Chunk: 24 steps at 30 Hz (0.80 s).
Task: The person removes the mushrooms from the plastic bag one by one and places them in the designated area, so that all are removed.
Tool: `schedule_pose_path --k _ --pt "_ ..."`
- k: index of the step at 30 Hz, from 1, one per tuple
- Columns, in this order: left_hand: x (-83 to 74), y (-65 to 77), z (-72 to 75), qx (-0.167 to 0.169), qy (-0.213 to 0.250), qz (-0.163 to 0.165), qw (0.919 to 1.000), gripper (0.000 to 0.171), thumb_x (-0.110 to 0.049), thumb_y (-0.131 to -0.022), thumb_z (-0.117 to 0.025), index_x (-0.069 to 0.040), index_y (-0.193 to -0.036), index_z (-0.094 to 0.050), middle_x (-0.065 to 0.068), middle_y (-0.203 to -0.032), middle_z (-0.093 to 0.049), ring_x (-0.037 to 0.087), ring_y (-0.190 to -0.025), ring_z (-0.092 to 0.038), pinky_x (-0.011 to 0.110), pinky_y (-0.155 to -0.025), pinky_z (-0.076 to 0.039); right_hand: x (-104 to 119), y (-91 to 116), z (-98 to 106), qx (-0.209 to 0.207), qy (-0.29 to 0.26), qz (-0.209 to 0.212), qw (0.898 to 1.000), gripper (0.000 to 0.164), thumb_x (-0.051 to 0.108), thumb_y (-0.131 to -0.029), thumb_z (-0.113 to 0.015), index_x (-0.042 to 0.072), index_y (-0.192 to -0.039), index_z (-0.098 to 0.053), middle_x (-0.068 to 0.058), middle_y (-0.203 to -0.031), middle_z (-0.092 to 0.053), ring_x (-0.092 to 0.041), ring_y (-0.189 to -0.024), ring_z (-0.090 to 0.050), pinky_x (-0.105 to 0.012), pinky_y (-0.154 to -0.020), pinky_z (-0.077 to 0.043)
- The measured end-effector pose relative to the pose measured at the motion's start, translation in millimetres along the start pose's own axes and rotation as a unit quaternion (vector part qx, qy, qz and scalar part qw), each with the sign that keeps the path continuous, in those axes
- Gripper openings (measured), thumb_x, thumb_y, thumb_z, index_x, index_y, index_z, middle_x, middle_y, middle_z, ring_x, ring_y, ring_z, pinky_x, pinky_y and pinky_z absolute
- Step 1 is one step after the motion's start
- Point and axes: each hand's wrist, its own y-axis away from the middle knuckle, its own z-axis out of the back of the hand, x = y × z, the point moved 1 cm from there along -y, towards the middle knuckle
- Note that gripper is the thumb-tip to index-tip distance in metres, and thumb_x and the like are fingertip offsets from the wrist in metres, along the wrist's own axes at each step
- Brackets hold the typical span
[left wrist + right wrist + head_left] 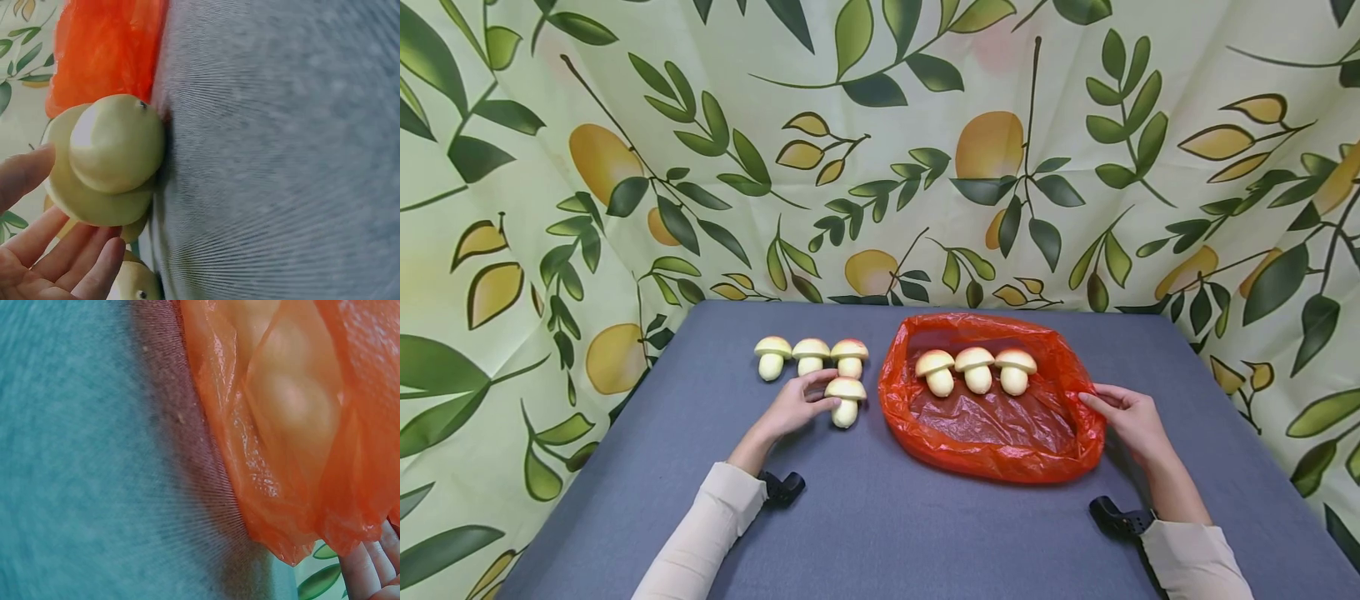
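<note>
My left hand (795, 406) holds a toy mushroom (846, 415) by its pale cap, thumb on one side and fingers on the other. In the left wrist view this mushroom (117, 147) has its stem end toward the camera; whether it touches the table cannot be told. Just behind it, three similar mushrooms (771, 367) stand in a row. To the right lies an open red plastic bag (992, 468) with three mushrooms (977, 379) lined up inside. At the bag's right rim my right hand (1135, 417) pinches the plastic; its fingers are partly hidden in the right wrist view.
A grey-blue cloth covers the table (940, 533). Behind it hangs a curtain (910, 217) printed with leaves and fruit. Black wrist cameras (784, 490) sit on both forearms, near the sleeve cuffs.
</note>
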Motion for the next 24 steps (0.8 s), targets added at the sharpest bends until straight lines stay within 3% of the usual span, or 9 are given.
schedule_pose_path --k 9,16,21,24 --pt "-12.9 1.8 4.3 -0.029 -0.001 -0.008 0.9996 0.053 -0.009 -0.09 -0.065 0.009 -0.137 -0.046 0.029 -0.14 -0.049 0.04 -0.133 -0.047 0.05 -0.112 -0.04 0.1 -0.4 0.4 -0.006 0.003 0.0 1.0 0.012 0.026 -0.094 -0.062 0.029 -0.103 -0.07 0.032 -0.075 -0.064 0.005 -0.065 -0.064 -0.015 -0.063 -0.056" --pt "-26.5 3.4 0.8 -0.044 0.009 -0.025 0.9987 0.051 -0.009 -0.09 -0.066 0.007 -0.135 -0.049 0.029 -0.138 -0.052 0.04 -0.132 -0.049 0.05 -0.113 -0.038 1.2 0.6 0.2 -0.004 0.003 0.003 1.0 0.012 0.025 -0.094 -0.062 0.035 -0.098 -0.068 0.032 -0.075 -0.064 0.005 -0.066 -0.064 -0.014 -0.063 -0.056" --pt "-37.8 4.5 -4.2 -0.043 0.019 -0.042 0.998 0.049 -0.006 -0.089 -0.065 0.009 -0.133 -0.049 0.03 -0.136 -0.053 0.041 -0.13 -0.051 0.051 -0.112 -0.04 1.2 0.0 -0.3 -0.003 0.006 -0.002 1.0 0.015 0.027 -0.094 -0.062 0.024 -0.105 -0.071 0.032 -0.075 -0.064 0.006 -0.066 -0.064 -0.015 -0.063 -0.056" --pt "-42.3 3.7 -8.5 -0.043 0.027 -0.054 0.9972 0.047 -0.004 -0.089 -0.064 0.01 -0.132 -0.05 0.032 -0.135 -0.053 0.042 -0.128 -0.051 0.052 -0.111 -0.04 1.2 -0.2 -0.6 -0.003 0.001 -0.003 1.0 0.011 0.027 -0.094 -0.062 0.029 -0.102 -0.07 0.032 -0.075 -0.064 0.006 -0.066 -0.063 -0.014 -0.063 -0.056"
